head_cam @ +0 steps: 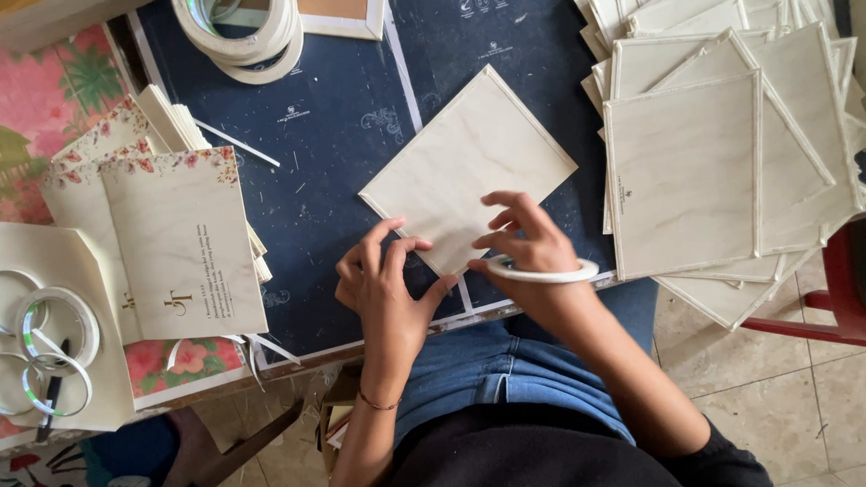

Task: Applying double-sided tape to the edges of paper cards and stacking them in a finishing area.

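- Black-sleeved forearms and blue jeans (486, 372) fill bottom centre, nearest the lens.
- Left hand (387, 285): fingers curled, tips pinching the near corner of the square cream card (466, 167).
- Right hand (526, 240): fingers half spread, tips pressing the same corner; white tape roll (546, 272) ringed around the wrist.
- Card lies mid-frame on the dark blue desk (341, 123), turned like a diamond, diagonal running lower left to upper right.
- Stack of similar cards (729, 159) upper right, well apart.
- Floral envelopes (176, 232) left, tape rolls (243, 16) top, small rolls (35, 338) lower left.
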